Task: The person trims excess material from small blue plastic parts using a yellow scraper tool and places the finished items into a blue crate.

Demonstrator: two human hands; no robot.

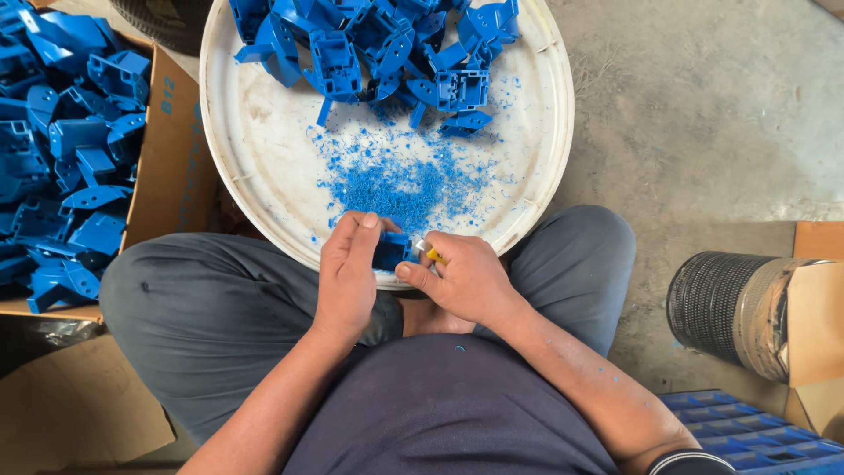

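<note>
A cardboard box (167, 149) stands at the left, filled with loose blue plastic parts (61, 149). At the far centre, a round white tray (255, 158) carries a heap of blue moulded pieces (378, 44) along its far side and a scatter of blue shavings (396, 180) toward its near edge. To the right, on the bare concrete floor (703, 114), a dark ribbed cylinder (730, 308) lies against brown cardboard (818, 308). A blue crate (756, 435) occupies the near right corner.

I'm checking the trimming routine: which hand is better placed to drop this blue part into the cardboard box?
Probably the left hand: it grips the blue plastic part and is nearer the cardboard box; the right hand holds a yellow-handled knife.
</note>
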